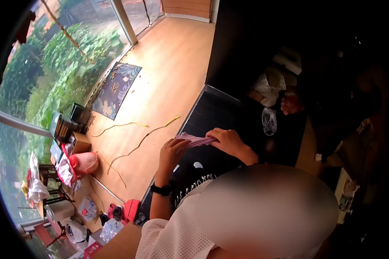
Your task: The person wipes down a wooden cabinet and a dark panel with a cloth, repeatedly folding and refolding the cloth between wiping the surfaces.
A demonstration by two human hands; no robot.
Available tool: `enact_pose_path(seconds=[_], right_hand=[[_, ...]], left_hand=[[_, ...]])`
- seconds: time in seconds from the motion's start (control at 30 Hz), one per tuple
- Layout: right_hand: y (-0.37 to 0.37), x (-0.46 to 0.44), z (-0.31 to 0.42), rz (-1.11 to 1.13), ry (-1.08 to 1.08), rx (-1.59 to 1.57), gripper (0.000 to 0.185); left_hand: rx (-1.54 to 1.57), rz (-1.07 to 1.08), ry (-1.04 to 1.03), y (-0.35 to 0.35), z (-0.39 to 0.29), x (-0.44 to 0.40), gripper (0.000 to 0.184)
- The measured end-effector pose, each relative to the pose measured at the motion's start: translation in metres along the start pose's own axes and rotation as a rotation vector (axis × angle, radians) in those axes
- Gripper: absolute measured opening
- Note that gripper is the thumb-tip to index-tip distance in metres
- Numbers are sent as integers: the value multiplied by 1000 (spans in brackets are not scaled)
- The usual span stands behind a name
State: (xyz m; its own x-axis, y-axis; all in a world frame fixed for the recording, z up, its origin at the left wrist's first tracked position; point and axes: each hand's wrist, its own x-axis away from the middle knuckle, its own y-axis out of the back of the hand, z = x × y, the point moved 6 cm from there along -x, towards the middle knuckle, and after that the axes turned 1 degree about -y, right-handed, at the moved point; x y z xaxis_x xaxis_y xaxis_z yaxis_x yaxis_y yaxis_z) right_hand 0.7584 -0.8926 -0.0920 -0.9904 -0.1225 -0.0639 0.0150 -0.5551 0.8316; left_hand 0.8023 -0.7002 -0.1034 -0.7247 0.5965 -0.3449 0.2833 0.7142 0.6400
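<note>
A light purple cloth (196, 140), bunched into lengthwise folds, is stretched between my two hands above the edge of a dark surface (216, 113). My left hand (173, 150) grips its left end, the fingers curled over it, with a black band on the wrist. At the other end, my right hand (224, 140) pinches the cloth between thumb and fingers. Part of the cloth is hidden behind the fingers.
A patterned mat (116, 90) lies on the wooden floor by the window. Cords (136, 146) run across the floor. A red bin (84, 163), boxes and bags stand at the lower left. A clear plastic item (269, 121) and white cloths (270, 85) lie at the right.
</note>
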Motion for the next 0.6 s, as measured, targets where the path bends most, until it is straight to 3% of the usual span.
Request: enact_pose_path(seconds=[0.2, 0.4, 0.6], right_hand=[[66, -5, -93, -245, -210, -125, 26], [153, -60, -204, -448, -286, -119, 17], [262, -137, -287, -594, -229, 8, 23]], left_hand=[[89, 61, -183, -54, -27, -136, 33], [222, 73, -104, -131, -19, -271, 24], [274, -27, -117, -185, -18, -431, 25]])
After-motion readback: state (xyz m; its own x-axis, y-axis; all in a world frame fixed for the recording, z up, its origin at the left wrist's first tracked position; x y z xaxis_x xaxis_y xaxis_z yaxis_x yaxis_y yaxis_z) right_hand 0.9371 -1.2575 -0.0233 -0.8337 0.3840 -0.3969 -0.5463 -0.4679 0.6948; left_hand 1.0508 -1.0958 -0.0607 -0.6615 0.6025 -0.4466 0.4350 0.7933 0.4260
